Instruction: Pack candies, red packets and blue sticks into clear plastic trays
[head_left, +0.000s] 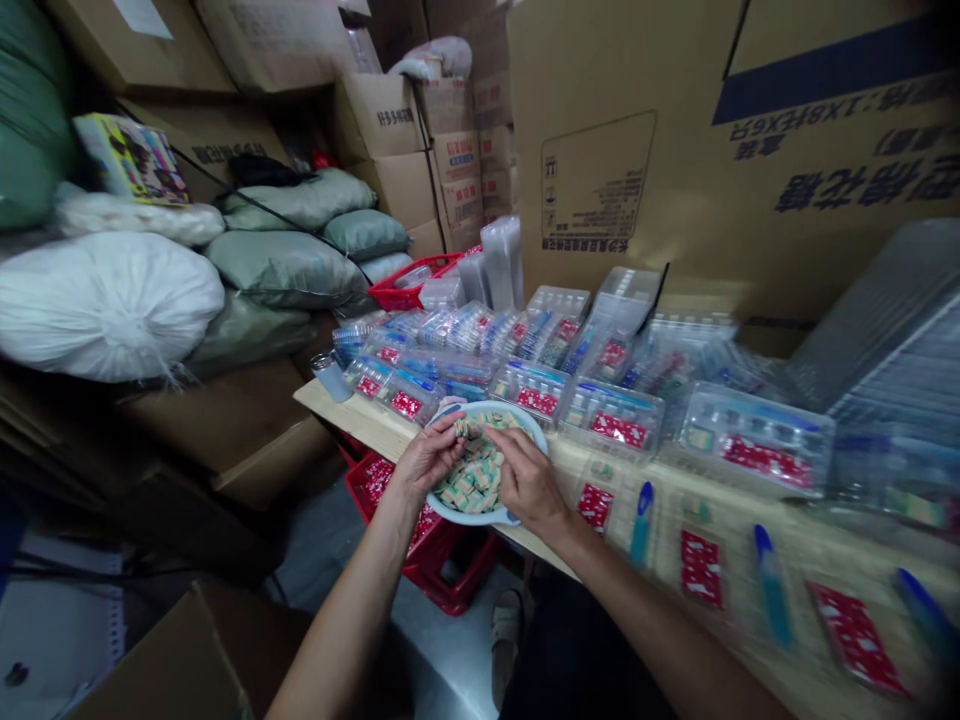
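Held piece (462, 428): while raised over the far left part of the bowl (480, 518), gripped in the left hand (431, 458); small, cream and green, exact outline too tiny to make out.
Left fingers: clamped on the held piece, bunched at the tips.
Right hand (531, 482): turned inward over the bowl's right side, with index finger stretched toward the held piece and the others curled; cannot tell whether touching or gripping anything.
Bowl: round, pale blue, smooth-rimmed; filled with loose pieces (469, 485), cream and green, small and blocky, heaped at all angles.
Desk (360, 420): pale, straight-edged, wood-like; set beneath the bowl.
Clear trays (817, 450): thin, glossy, moulded plastic; spread in rows along the desk.
Red packets (701, 568): flat, rectangular, white-speckled; laid in the trays near blue pen-like tools (771, 590), slim and tapered.
Cylinder (331, 378): grey-blue, at the desk's left end.
Sacks (112, 300): bulging, wrinkled, white and grey-green; piled at left.
Cartons (600, 60): brown, flat-faced, printed cardboard; behind the desk.
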